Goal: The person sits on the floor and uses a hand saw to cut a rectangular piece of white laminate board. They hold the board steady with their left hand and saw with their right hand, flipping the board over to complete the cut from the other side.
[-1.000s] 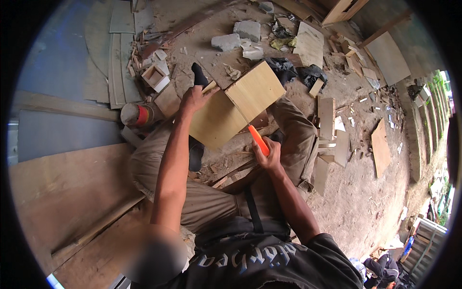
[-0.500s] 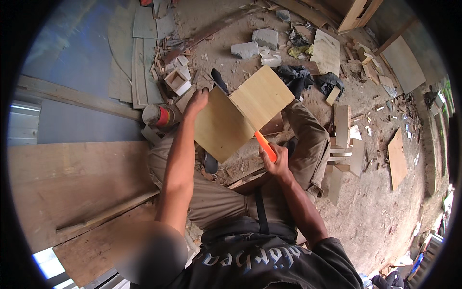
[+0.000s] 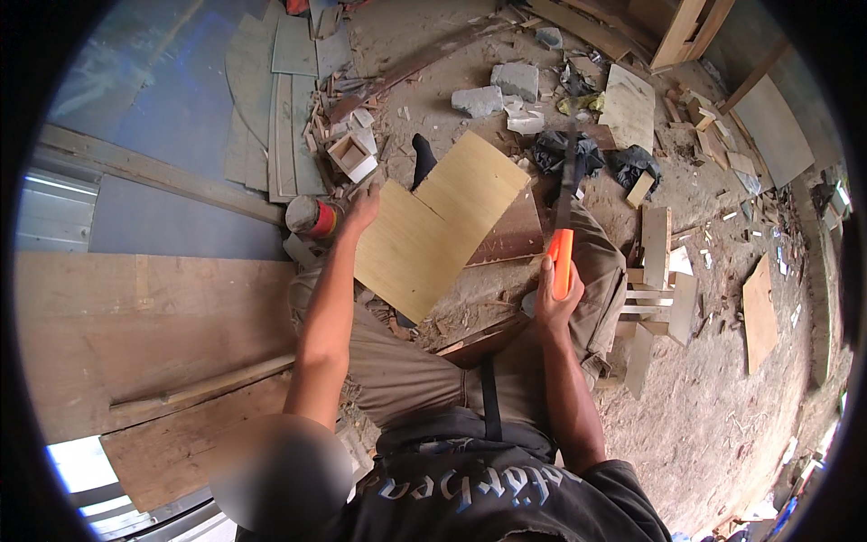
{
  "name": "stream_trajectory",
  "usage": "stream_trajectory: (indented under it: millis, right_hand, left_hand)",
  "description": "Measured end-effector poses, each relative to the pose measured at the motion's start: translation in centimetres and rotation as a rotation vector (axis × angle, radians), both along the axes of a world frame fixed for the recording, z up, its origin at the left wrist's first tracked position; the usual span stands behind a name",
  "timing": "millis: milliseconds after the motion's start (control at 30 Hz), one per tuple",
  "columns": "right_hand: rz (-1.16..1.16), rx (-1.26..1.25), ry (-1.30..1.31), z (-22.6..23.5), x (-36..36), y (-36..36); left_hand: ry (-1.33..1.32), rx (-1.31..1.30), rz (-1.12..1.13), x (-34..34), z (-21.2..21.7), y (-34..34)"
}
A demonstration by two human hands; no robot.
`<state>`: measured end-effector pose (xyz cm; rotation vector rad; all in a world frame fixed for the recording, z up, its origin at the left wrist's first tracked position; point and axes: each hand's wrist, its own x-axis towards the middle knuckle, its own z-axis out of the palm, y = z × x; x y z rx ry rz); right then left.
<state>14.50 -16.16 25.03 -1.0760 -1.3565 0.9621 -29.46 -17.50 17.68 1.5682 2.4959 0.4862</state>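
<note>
A thin plywood board (image 3: 465, 212) lies tilted between my knees, with a slit running into it from a notch on its far left edge. My left hand (image 3: 364, 206) is closed on the board's left edge. On the right, clear of the wood, my right hand (image 3: 553, 303) grips the orange handle of a handsaw (image 3: 562, 257). Its narrow dark blade points away from me, blurred toward the tip. Just past the notch shows a dark-socked foot (image 3: 423, 161).
A round tin with a red and yellow band (image 3: 325, 219) and a small wooden box (image 3: 352, 157) stand left of the board. Grey blocks (image 3: 516, 81) and black plastic bags (image 3: 567, 154) lie farther off. Joined wood pieces (image 3: 657, 244) sit at right.
The saw has come out of the board's slit and swung right, blade now pointing away. The board's two parts, bent apart before, now lie nearly flat together. My left hand keeps its hold.
</note>
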Motion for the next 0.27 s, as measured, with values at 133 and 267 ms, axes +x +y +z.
stream_trajectory:
  millis: [133, 267]
  right_hand:
    - [-0.032, -0.109, 0.079, -1.6, 0.2, 0.6]
    - [0.065, -0.103, -0.067, -1.2, 0.4, 0.1]
  left_hand:
    - [-0.123, -0.009, 0.133, 2.8, 4.8, 1.5]
    - [-0.026, -0.123, 0.096, 8.2, 10.5, 3.3]
